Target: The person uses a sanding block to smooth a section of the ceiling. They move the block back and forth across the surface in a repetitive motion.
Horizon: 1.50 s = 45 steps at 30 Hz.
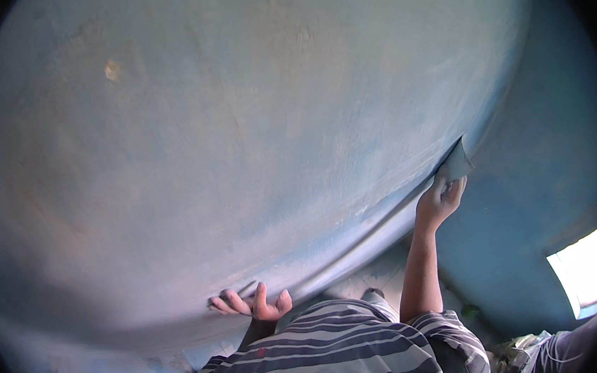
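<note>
The right hand (441,199) is curled around the lower part of a thin, stiff-looking grey sheet (461,164), gripped low, perhaps to leave its edge free against the wall (247,125). The left hand (258,304), fingers spread and bent, holds nothing visible — maybe raised for balance; whether it touches the wall I cannot tell. A pale, rounded ridge (360,249) runs between the hands; beyond them the wall curves away, chalky blue-grey with brownish smears and fine scuffs.
</note>
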### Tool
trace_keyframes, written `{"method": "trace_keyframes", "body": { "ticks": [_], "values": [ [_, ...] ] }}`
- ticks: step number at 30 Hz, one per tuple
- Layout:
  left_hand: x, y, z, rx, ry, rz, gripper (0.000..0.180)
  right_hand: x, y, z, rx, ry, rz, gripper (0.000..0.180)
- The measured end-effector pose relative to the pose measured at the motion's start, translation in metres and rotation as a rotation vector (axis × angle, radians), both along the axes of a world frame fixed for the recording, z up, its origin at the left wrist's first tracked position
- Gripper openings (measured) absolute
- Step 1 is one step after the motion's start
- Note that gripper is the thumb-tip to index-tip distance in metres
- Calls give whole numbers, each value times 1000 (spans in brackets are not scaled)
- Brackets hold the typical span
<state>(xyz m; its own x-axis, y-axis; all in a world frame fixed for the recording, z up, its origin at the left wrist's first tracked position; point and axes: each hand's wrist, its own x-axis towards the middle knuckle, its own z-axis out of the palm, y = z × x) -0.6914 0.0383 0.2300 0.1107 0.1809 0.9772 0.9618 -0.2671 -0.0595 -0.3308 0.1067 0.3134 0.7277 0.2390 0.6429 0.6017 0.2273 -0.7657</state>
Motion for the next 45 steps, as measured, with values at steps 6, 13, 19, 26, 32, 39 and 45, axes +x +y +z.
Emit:
{"method": "trace_keyframes", "body": {
  "ticks": [6,13,19,26,32,39,45],
  "values": [
    [-1,4,17,77,-12,-55,49,-39,-18,17,76,-589,62,14],
    [-5,7,17,93,23,-42,50,-23,-14,16,15,-295,-12,17],
    [3,1,42,97,23,-3,47,-3,-5,15,92,12,47,15],
    [27,10,72,185,-43,-69,87,0,-31,59,147,-526,204,22],
    [45,-4,85,-13,-28,13,97,63,-12,71,84,-58,97,14],
    [87,-7,90,-212,-232,74,95,125,4,79,21,-88,81,14],
    [118,-7,102,-296,-406,42,103,108,-6,94,68,-591,324,17]
  ]
}}
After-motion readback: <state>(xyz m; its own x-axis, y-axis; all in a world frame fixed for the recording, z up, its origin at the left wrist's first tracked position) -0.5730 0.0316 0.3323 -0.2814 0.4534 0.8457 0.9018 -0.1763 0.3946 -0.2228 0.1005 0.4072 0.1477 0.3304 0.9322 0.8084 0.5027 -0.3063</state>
